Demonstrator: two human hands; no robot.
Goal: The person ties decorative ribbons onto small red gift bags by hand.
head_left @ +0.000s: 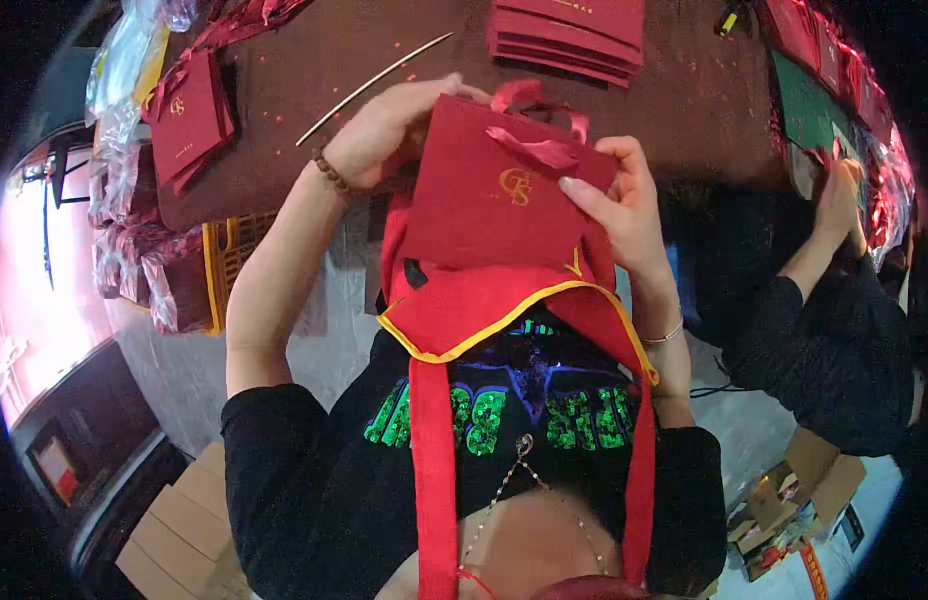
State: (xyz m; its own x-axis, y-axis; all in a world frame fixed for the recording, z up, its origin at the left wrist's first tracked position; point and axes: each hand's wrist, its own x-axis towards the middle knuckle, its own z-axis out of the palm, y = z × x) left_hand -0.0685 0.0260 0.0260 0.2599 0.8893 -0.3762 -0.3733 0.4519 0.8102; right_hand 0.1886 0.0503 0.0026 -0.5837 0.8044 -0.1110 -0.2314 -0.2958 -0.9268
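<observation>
A red paper gift bag [474, 205] with a gold monogram is held up in front of my chest, over a red apron [484, 310] with yellow trim. Red ribbon [529, 148] runs across the bag's top as its handle. My left hand [389, 130], with a beaded bracelet at the wrist, grips the bag's upper left edge; most of its fingers are hidden behind the bag. On the right side, my right hand [624, 200] pinches the bag, thumb on the front face and fingers curled behind. A thin pale stick [374, 88] lies on the table beyond my left hand.
The brown table [324, 60] carries a stack of red bags [567, 35] at the back and more red bags [191, 120] at left. At right, a co-worker's hand [839, 200] is near a green sheet [809, 100]. An open cardboard box [799, 490] stands on the floor.
</observation>
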